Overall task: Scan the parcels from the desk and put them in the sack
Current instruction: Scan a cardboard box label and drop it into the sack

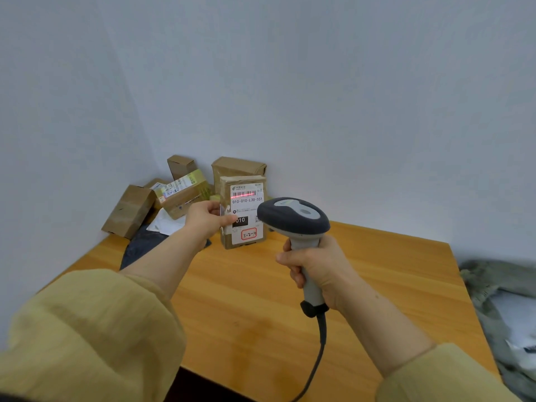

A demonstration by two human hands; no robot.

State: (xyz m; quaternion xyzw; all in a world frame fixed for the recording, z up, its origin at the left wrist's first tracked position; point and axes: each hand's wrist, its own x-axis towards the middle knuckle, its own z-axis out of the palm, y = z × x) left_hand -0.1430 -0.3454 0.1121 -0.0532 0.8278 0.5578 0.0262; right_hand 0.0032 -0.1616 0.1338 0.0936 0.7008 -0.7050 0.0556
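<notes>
Over desk: L hand pinched parcel upright, R hand gripped scanner, beam on barcode. Risk: edge pinch slips, parcel tilts, misread.

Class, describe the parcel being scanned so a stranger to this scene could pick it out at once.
Start at the wooden desk and look to its far corner, where brown boxes are piled against the wall. Just right of that pile, the left hand holds one parcel upright. Only it shows a white label reading 010-010-L30-551, with a red scanner line across its barcode.
</notes>
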